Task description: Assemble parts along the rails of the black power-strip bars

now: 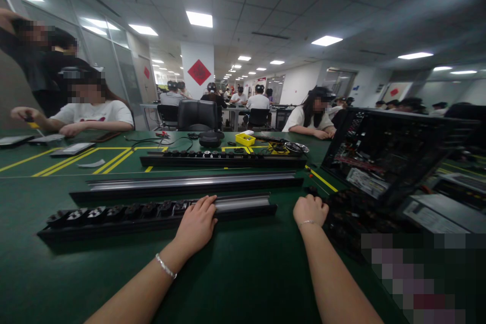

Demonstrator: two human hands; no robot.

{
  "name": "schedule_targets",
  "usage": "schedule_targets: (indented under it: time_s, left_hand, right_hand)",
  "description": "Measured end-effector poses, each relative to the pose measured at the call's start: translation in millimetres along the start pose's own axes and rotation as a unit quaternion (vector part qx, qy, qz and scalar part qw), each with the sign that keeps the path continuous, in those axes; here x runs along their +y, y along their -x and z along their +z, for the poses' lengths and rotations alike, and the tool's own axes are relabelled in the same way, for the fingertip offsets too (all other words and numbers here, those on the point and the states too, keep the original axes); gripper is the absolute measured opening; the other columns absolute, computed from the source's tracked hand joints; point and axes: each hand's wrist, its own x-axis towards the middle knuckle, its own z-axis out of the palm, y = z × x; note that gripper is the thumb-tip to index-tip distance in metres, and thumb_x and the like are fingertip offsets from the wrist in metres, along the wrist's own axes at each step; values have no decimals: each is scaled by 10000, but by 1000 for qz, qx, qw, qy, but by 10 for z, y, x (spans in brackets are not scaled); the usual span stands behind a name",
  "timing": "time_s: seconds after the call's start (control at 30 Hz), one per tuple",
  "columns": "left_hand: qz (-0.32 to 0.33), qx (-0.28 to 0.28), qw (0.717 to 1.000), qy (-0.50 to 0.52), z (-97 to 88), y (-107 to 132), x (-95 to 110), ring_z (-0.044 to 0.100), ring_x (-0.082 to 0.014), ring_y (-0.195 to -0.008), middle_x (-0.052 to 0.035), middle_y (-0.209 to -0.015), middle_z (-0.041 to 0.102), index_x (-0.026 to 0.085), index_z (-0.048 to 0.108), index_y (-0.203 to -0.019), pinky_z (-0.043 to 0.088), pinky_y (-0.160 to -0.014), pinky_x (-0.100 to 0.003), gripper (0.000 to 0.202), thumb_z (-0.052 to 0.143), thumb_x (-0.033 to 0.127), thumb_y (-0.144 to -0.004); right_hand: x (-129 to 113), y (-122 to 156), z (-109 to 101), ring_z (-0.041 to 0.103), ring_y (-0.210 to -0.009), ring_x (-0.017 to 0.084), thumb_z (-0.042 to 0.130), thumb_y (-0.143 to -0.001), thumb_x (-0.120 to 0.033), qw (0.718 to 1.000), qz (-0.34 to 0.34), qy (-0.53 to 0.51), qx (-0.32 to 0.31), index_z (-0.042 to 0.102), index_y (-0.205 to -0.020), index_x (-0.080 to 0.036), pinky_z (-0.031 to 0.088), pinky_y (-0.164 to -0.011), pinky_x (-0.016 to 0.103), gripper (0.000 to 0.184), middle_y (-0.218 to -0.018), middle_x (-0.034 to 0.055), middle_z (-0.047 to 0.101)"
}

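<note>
My left hand [198,223] lies flat with its fingers stretched out on a long black power strip rail [152,212], where the row of black socket modules ends and the bare silver channel begins. My right hand [310,209] is curled into a fist at the right of the rail's end, beside a pile of small black parts [353,217]; what it holds, if anything, is hidden. A second empty rail [190,185] lies just behind, and a third rail filled with sockets [224,159] lies farther back.
A black open equipment case [391,152] stands tilted at the right. A yellow box [245,138], cables and a metal bowl [296,148] sit at the table's far side. Other people sit at the left, behind and at further tables. Yellow tape lines mark the green table [235,273].
</note>
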Motion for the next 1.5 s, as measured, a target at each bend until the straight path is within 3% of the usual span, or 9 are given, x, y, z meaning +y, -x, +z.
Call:
schedule_targets:
  time_s: [0.3, 0.5, 0.63, 0.73, 0.8, 0.97, 1.1, 1.23, 1.5]
  left_hand:
    - [-12, 6, 999, 29, -28, -4, 38, 389, -228, -1217, -49, -1317, 468, 215, 515, -1109, 367, -948, -398, 309, 436, 274, -816]
    - [3, 44, 998, 34, -185, -52, 51, 419, -219, -1192, -72, -1235, 534, 207, 548, -1066, 365, -955, -392, 284, 378, 265, -846]
    - [-7, 18, 1000, 0, -334, -88, -80, 365, -223, -1234, -43, -1263, 516, 232, 560, -1056, 328, -981, -399, 280, 407, 255, -822]
    - [-71, -44, 996, -17, -409, -93, -260, 336, -271, -1246, -69, -1306, 475, 214, 528, -1135, 311, -980, -443, 386, 484, 335, -772]
    - [-110, -95, 989, -15, -444, -88, -387, 395, -279, -1197, -100, -1269, 502, 187, 516, -1158, 330, -956, -442, 439, 484, 378, -764]
    - [-37, -187, 981, 29, -513, -69, -629, 524, -220, -1032, -69, -1162, 556, 211, 586, -1045, 384, -898, -354, 338, 493, 344, -748]
    - [-35, -191, 978, 73, -532, -63, -742, 515, -192, -1046, -58, -1163, 557, 213, 539, -1119, 371, -918, -318, 374, 467, 296, -762]
    - [-64, -180, 981, 27, -509, -59, -801, 503, -221, -1059, -82, -1150, 566, 195, 530, -1133, 360, -919, -360, 384, 471, 282, -764]
    - [-52, -177, 982, 36, -503, -84, -760, 523, -204, -1010, -61, -1111, 563, 245, 547, -1112, 375, -882, -340, 345, 470, 299, -780]
  right_hand:
    - [7, -8, 108, 318, -1192, 347, 341, -737, -110, 998, 17, -23, 56, 701, -835, -145, 184, -940, 606, 375, -1137, 169, 547]
    - [-189, -14, 142, 278, -1245, 300, 402, -722, -150, 976, -87, -153, 126, 667, -903, -179, 229, -982, 531, 322, -1200, 111, 524]
    - [-365, 34, 87, 329, -1230, 243, 379, -787, -220, 954, -167, -222, 111, 627, -1022, -173, 263, -1006, 437, 344, -1185, 82, 552]
    - [-504, 124, 36, 325, -1243, 224, 372, -824, -270, 939, -226, -248, 74, 604, -1081, -177, 264, -1015, 408, 358, -1208, 65, 547]
    - [-583, 186, 20, 314, -1253, 220, 362, -844, -305, 931, -265, -249, 36, 579, -1128, -185, 261, -1019, 405, 377, -1245, 53, 524]
    - [-651, 232, 27, 341, -1238, 203, 330, -868, -321, 925, -285, -252, -21, 553, -1171, -191, 286, -1012, 378, 398, -1240, 48, 530]
    - [-629, 207, 25, 394, -1195, 192, 337, -865, -314, 917, -296, -264, -25, 552, -1171, -172, 309, -1006, 360, 400, -1218, 61, 544]
    - [-628, 206, 13, 409, -1177, 198, 345, -860, -303, 916, -296, -271, -22, 563, -1156, -167, 310, -1013, 368, 392, -1201, 61, 555]
    - [-642, 207, 28, 420, -1154, 197, 353, -854, -287, 913, -304, -272, -7, 571, -1139, -138, 310, -1016, 354, 389, -1173, 79, 567]
